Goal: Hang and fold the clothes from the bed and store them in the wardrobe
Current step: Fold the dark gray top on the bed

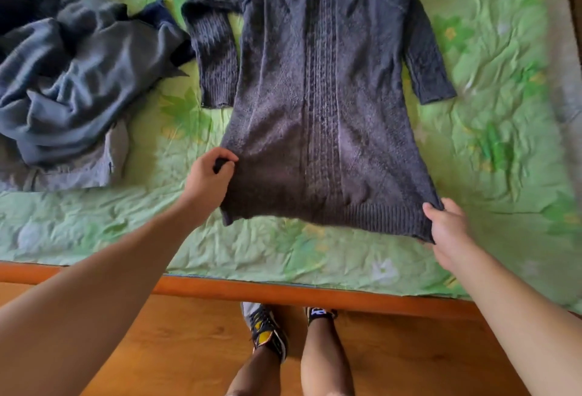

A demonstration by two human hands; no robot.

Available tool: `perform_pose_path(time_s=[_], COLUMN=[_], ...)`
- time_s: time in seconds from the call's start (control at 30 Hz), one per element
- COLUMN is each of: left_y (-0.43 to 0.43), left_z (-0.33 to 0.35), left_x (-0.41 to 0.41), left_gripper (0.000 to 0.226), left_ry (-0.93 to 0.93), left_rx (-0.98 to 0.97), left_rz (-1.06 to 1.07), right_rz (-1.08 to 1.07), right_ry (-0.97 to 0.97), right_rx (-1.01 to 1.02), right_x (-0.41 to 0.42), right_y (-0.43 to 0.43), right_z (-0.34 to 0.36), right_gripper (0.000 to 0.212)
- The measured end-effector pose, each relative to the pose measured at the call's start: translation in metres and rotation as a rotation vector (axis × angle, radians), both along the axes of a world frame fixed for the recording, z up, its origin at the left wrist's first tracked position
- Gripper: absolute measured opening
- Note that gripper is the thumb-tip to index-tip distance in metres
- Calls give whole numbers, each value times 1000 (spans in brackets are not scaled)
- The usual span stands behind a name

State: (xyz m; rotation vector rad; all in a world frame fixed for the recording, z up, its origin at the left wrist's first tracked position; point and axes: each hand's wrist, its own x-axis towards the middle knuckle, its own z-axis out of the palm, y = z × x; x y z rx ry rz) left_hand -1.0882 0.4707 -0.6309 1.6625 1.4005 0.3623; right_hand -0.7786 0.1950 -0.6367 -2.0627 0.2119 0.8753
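A long dark grey knitted sweater (321,90) lies spread flat on the green floral bed cover (491,118), collar at the far side, both sleeves down along its sides. My left hand (209,179) pinches the sweater's left edge just above the hem. My right hand (447,225) grips the hem's right corner. The hem is lifted slightly off the cover between my hands.
A crumpled heap of grey and dark clothes (69,80) lies on the bed to the left of the sweater. The bed's orange wooden frame (283,291) runs along the near edge. My feet in sneakers (267,329) stand on the wooden floor below it.
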Motion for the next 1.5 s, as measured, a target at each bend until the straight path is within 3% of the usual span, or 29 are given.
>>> perform_pose_path(time_s=[0.13,0.3,0.37,0.5,0.63,0.7,0.77,0.9,1.0,1.1,1.2,1.3,1.4,1.5], left_y=[-7,-14,-17,-13,-1,7,21,76,131,174,194,191,163,125], left_z=[-12,-29,-30,-33,-46,-46,-44,-38,-41,-51,-55,-42,-19,-7], left_x=[-13,-14,-9,18,39,50,60,73,79,80,73,71,69,68], left_gripper=[9,49,57,77,81,70,54,38,56,71,50,37,40,42], left_ry=[181,509,598,685,777,792,719,411,321,359,398,300,247,263], left_rx=[16,-5,32,246,243,250,278,162,40,-76,-63,3,281,395], left_rz=[-51,-324,-362,-529,-736,-704,-578,-47,240,396,332,189,-226,-687], right_rz=[284,657,764,1171,1489,1497,1459,1437,1495,1472,1318,1055,692,583], right_ry=[-216,-292,-412,-802,-666,-625,-753,-830,-697,-512,-302,-138,122,260], right_rx=[-295,-656,-756,-557,-529,-585,-634,-525,-340,-194,-103,1,184,262], right_x=[7,12,8,3,11,18,26,31,18,-10,-39,-60,-67,-62], right_y=[-7,2,17,58,115,136,160,223,275,317,343,363,386,397], right_z=[-8,-20,-19,-20,-30,-33,-30,-21,-23,-31,-40,-37,-18,0], right_gripper=[25,53,64,76,82,74,56,40,34,37,34,25,35,38])
